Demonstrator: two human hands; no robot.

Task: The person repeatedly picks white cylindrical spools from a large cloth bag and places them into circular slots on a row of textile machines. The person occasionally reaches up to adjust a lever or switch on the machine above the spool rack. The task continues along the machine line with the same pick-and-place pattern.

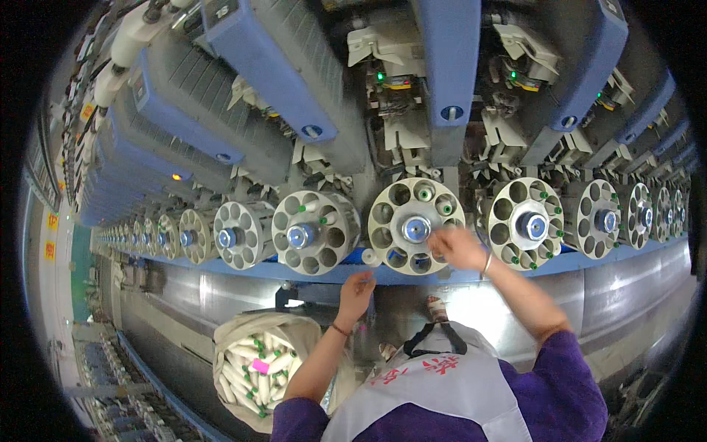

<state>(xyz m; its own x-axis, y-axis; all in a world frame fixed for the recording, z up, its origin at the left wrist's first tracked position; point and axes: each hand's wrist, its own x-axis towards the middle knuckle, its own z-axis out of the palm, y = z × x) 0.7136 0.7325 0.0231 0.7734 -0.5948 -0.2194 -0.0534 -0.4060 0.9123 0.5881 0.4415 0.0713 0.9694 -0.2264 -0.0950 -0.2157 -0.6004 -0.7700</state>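
A round cream magazine (381, 214) with a ring of holes and a blue hub (416, 228) faces me. White yarn bobbins (446, 205) with green ends fill a few upper-right holes. My right hand (462, 249) is at the magazine's lower right rim, fingers curled and slightly blurred; what they pinch, if anything, is hidden. Below the lower left rim is my left hand (356, 293), its fingers drawn together; I cannot make out anything in them. Just above those fingertips shows a small pale round piece (371, 257), with no visible contact.
Similar magazines stand in a row on both sides, including one to the left (285, 254) and one to the right (501, 214). A fabric sack (227, 335) of green-tipped bobbins sits at my lower left. Blue machine housings (449, 59) rise behind; a blue rail (339, 274) runs below.
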